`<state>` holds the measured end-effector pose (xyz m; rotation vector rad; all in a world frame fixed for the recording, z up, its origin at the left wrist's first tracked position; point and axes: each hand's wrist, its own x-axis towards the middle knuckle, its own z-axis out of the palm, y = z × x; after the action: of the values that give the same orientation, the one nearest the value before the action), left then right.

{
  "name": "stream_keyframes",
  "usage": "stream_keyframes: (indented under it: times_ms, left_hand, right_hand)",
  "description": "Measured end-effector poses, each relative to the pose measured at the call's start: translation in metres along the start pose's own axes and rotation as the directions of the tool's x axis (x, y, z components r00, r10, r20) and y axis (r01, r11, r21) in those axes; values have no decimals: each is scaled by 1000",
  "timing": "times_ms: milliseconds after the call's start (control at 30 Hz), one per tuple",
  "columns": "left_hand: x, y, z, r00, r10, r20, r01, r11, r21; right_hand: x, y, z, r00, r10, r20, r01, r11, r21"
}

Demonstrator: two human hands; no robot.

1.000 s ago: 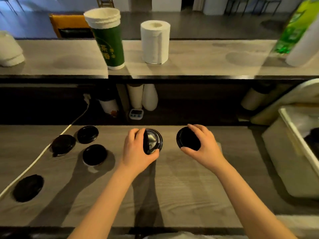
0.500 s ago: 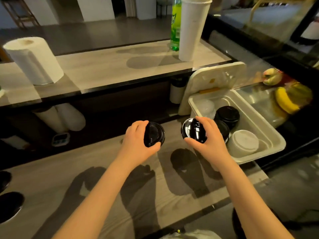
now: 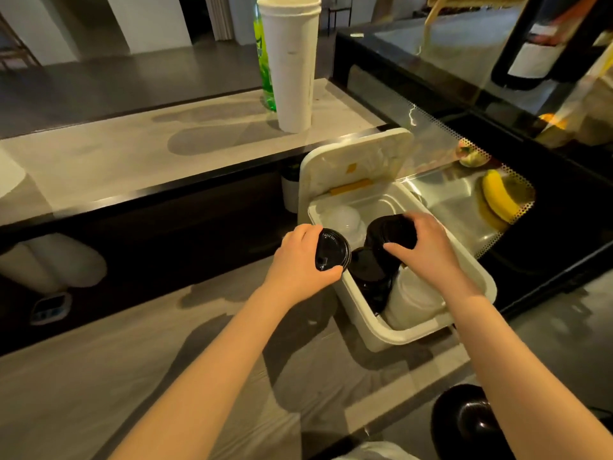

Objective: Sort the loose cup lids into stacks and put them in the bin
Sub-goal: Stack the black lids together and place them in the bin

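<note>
At the right end of the wooden counter (image 3: 99, 376), the white bin (image 3: 408, 335) is sitting with its hinged cover (image 3: 355, 154) standing open, leaning back toward the raised shelf (image 3: 132, 161). Inside, 3 groups are showing: clear domed lids (image 3: 341, 218) lying in the far left corner, a black lid stack (image 3: 371, 270) standing against the near left wall, white lids (image 3: 414, 298) filling the near right corner. Over the bin the right hand (image 3: 431, 250) is reaching in, fingers curled and clamping on dark lids (image 3: 393, 230) above the bin's middle, just beside the black lid stack; touching it or not, cannot tell. Just outside the bin's left wall the left hand (image 3: 295, 263) is hovering, thumb and fingers gripping the edges of a black lid (image 3: 333, 249) tilted on edge; 1 lid or several, cannot tell. On the shelf a tall white cup stack (image 3: 292, 61) is standing upright, a green bottle (image 3: 264, 78) just behind it. Right of the bin a banana (image 3: 497, 197) is lying inside a glass display case (image 3: 447, 104).
</note>
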<state>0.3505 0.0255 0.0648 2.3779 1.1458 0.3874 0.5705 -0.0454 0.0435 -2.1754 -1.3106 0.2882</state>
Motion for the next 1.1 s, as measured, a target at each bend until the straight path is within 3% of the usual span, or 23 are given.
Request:
stream_keyframes:
  times_ms: [267,467,633,900,1100]
  left_hand:
    - [21,-3,-6,1000,-1,-15,1,1000,26]
    - [28,-5,-8,1000,1,-25,-1,1000,22]
    - [29,-6,-8,1000,2,-21,-2,1000,13]
    - [33,-2,-9,998,-23,-53,17,993,-115]
    - [34,1,-9,998,-41,-56,27,972,-234]
  right_hand:
    - [53,18,18,969,37,245,3,987,-159]
    - [63,12,15,953,-3,303,123,918,-378]
    - [64,3,19,956,15,294,138,860,-491]
    - [62,14,21,970,48,240,47,927,-373]
    - [58,20,20,980,4,197,65,938,-341]
